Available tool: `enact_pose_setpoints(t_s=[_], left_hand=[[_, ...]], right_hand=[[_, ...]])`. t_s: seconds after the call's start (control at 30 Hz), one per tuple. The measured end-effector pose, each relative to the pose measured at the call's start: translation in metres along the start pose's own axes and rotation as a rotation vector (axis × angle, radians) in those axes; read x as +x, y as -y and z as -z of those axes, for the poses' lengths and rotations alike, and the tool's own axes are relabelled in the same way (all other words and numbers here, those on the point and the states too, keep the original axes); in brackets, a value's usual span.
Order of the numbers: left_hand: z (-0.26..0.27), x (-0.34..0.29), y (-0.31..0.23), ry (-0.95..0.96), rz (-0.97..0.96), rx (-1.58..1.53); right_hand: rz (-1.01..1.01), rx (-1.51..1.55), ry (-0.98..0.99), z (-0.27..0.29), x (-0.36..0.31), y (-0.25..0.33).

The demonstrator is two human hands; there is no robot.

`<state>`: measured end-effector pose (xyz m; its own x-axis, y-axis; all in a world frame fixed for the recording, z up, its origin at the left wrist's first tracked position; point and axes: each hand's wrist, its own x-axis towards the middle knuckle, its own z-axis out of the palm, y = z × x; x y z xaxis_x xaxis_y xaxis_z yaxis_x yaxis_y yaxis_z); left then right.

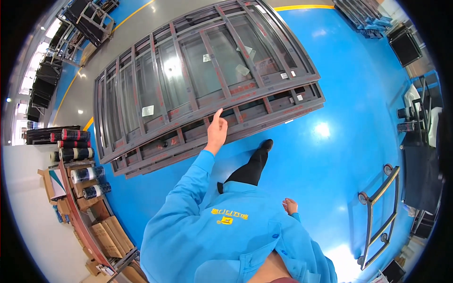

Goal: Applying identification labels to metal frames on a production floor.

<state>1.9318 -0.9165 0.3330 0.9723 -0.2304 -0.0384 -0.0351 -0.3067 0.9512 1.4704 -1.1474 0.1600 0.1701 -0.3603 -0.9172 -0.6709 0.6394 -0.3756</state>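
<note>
My left hand (217,133) reaches forward with its index finger stretched out and nothing held. Its fingertip is at the near edge of the upper dark grey window frame (194,115); whether it touches cannot be made out. That large frame has many bars and glass panes with white labels. It lies flat on a second, similar frame (278,113), whose near side sticks out below it. My right hand (290,206) hangs low by my side, its fingers curled in, with nothing seen in them. It is apart from the frames.
At right stands a low wheeled cart (371,221) with a metal rail frame. Wrapped rolls (87,174) and cardboard boxes (111,236) fill a rack at left. More stacked frames (363,18) lie at the far right. The floor (325,155) is shiny blue.
</note>
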Motion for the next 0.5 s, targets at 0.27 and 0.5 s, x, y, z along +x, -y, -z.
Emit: enact_pose_setpoints(t_s=[0.27,0.5], left_hand=[[-0.082,0.102,-0.035,-0.197,-0.149,0.449],[-0.127,0.138,-0.029,-0.134,-0.169,0.847]], right_hand=[[0.092,-0.164,0.100,0.030,0.015,0.141],[-0.022,-0.050,-0.004,0.053,-0.001,0.231]])
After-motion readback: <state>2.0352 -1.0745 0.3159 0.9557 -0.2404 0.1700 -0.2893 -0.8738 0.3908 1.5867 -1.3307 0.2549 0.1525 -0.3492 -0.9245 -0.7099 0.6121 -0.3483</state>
